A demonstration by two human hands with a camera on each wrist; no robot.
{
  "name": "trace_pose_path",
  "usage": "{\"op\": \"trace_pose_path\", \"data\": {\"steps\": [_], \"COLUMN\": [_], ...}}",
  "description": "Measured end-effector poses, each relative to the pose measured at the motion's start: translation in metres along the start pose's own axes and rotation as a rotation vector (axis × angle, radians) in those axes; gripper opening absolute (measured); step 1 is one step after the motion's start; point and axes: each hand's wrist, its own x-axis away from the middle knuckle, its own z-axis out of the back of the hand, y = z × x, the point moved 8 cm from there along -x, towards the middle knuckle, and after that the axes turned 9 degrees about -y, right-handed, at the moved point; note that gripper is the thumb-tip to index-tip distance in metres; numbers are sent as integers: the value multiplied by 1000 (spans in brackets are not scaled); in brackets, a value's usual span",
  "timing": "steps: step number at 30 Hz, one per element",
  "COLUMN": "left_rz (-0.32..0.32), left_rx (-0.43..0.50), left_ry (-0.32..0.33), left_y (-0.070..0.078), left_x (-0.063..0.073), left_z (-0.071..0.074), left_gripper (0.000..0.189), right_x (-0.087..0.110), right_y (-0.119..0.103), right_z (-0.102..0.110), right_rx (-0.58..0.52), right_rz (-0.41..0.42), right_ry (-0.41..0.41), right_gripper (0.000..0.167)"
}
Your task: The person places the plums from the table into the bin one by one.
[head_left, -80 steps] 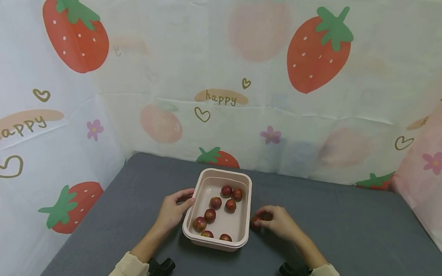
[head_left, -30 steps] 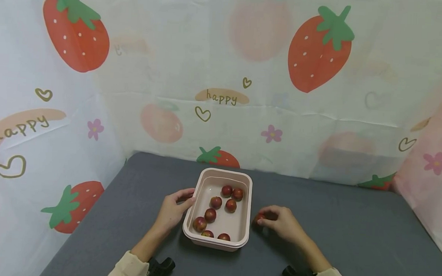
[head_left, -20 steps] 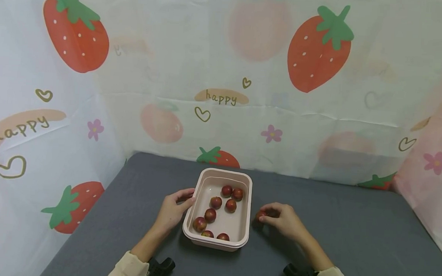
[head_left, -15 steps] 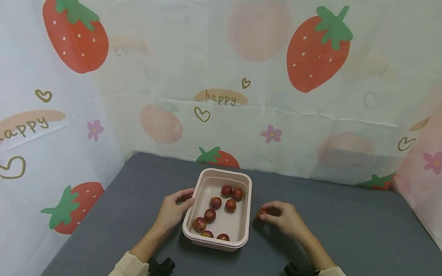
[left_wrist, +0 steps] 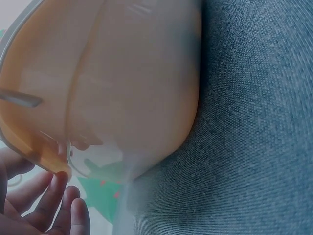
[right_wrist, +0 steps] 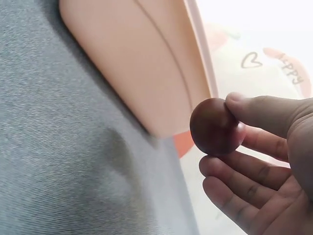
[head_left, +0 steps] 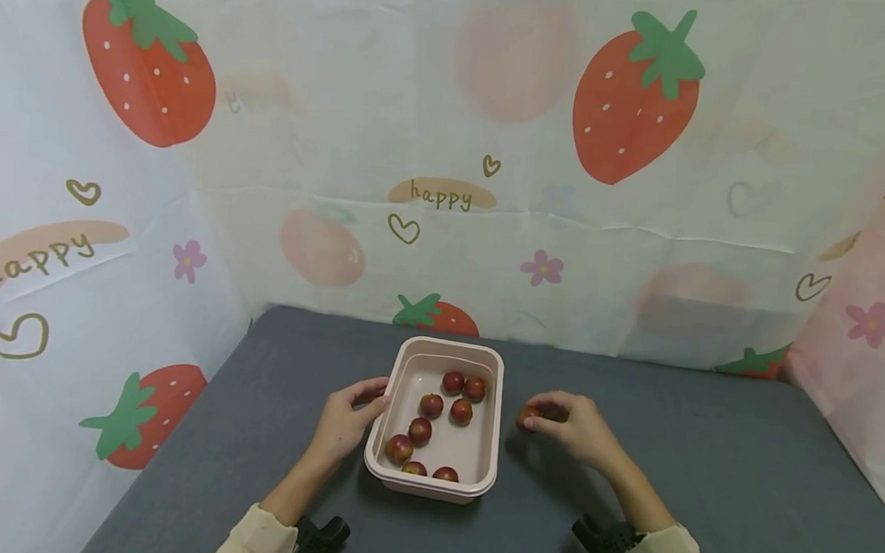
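Several dark red plums [head_left: 461, 412] lie inside a pale pink plastic box [head_left: 489, 446] in the head view. At its left side my left hand [head_left: 342, 422] touches the rim with thumb and fingertips; the left wrist view has relaxed fingers [left_wrist: 46, 200] along the rim's outer edge. To the right of the box, my right hand [head_left: 579, 427] pinches one plum [head_left: 528, 416] between thumb and fingers. From the right wrist, that plum [right_wrist: 212, 127] appears raised over the cloth, with two fingers spread below it and the box wall [right_wrist: 132, 63] behind.
A dark grey cloth [head_left: 702, 474] covers the table. Behind it hangs a white curtain [head_left: 329, 154] printed with strawberries, hearts and flowers. Black wrist mounts [head_left: 602, 535] sit by both sleeves.
My right hand has moved away from the box, up and to the right, with the plum. A plum at the box's near end has shifted slightly left. My left hand stays put.
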Motion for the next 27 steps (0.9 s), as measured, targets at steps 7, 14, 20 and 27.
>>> {"op": "trace_pose_path", "data": {"steps": [7, 14, 20, 27], "left_rz": [-10, -17, -12, -4], "left_rx": [1, 4, -2, -1], "left_ry": [-3, -11, -7, -9], "left_y": [2, 3, 3, 1], "left_x": [1, 1, 1, 1], "left_z": [0, 0, 1, 0], "left_gripper": [32, 32, 32, 32], "right_x": [-2, -6, -11, -15], "right_y": [-9, -18, -26, -33], "right_z": [5, 8, 9, 9], "right_rx": [6, 23, 35, 24], "right_rz": [5, 26, 42, 61], "right_ry": [-2, -13, -5, -19], "right_gripper": [27, 30, 30, 33]}}
